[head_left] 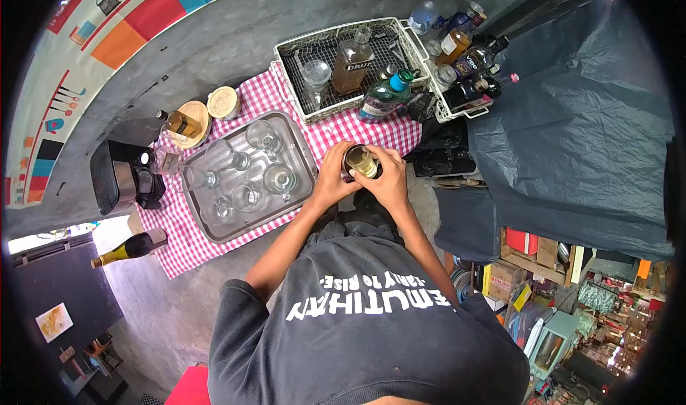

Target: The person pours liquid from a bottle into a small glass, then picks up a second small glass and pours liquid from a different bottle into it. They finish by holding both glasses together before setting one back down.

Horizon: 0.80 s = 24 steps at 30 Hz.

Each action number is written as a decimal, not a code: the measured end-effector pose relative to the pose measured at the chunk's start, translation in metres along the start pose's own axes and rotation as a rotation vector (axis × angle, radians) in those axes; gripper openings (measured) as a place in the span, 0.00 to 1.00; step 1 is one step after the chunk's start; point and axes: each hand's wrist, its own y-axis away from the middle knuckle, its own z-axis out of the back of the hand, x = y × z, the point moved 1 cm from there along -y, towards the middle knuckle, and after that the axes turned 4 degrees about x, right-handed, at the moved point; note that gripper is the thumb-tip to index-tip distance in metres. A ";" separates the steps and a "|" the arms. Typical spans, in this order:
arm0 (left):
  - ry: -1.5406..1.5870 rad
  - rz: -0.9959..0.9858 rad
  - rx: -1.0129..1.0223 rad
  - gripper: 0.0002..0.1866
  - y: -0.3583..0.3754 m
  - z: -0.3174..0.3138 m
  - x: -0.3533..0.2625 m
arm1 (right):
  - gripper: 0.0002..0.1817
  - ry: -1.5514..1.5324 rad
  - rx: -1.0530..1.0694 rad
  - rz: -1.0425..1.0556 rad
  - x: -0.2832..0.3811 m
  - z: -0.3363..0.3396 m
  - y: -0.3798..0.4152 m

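Close to my body, over the near edge of the checked cloth, both hands are wrapped round a dark round cup [348, 170]. In its mouth sits a small clear glass [364, 163] with a pale yellowish look. My left hand [331, 180] grips the dark cup's left side, fingers curled. From the right, my right hand [388, 180] closes on the small glass, its thumb and fingers at the rim. The lower part of both vessels is hidden by my hands. Left of them lies a grey tray [306, 148] with several upturned stemmed glasses [279, 178].
Behind my hands stands a green-blue bottle [386, 98] beside a white wire basket [286, 76] holding a clear bottle [353, 63] and a glass. More bottles [457, 44] crowd a second basket at right. A dark-and-gold bottle [130, 248] lies at the cloth's left edge, near a black appliance [111, 176].
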 end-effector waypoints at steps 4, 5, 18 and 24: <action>0.015 0.011 0.013 0.45 0.001 0.000 0.001 | 0.31 0.039 -0.015 0.035 0.001 -0.001 0.000; 0.009 0.010 0.011 0.45 0.002 0.000 0.002 | 0.30 0.063 -0.032 0.062 0.003 0.000 0.000; -0.009 0.007 0.007 0.44 0.005 0.002 0.003 | 0.31 0.035 0.016 0.036 0.005 0.000 -0.001; 0.020 0.012 0.019 0.44 0.003 0.005 0.002 | 0.30 0.039 0.021 0.032 0.007 -0.001 -0.002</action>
